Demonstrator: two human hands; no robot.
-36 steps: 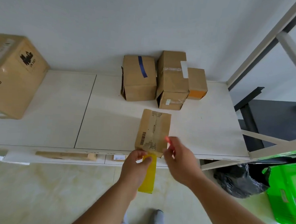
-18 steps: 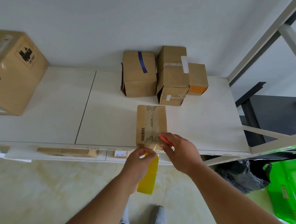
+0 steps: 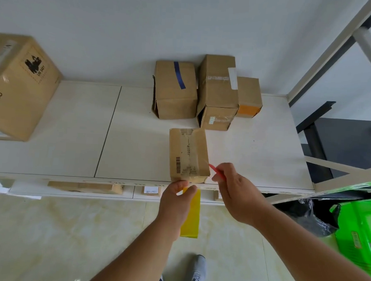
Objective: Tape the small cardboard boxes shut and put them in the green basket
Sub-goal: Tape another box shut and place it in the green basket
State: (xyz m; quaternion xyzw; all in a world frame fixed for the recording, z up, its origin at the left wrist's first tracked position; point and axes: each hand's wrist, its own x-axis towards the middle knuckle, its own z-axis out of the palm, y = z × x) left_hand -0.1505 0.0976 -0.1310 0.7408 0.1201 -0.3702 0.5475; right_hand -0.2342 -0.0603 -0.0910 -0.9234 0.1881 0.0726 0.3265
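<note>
A small cardboard box with a barcode lies at the front edge of the white table. My left hand pinches the top of a yellow tape strip that hangs down from the box's near end. My right hand grips a thin red tool, its tip at the box's right near corner. Three more small boxes stand together at the back of the table. The green basket sits on the floor at the right edge.
A large PICO carton stands on the table's left end. A white metal frame rises at the right. A black bag lies on the floor beside the basket. My shoes show on the pale tiled floor.
My right hand with the red tool has drawn back from over the box's near end to its right corner. My left hand keeps pinching the yellow tape.
</note>
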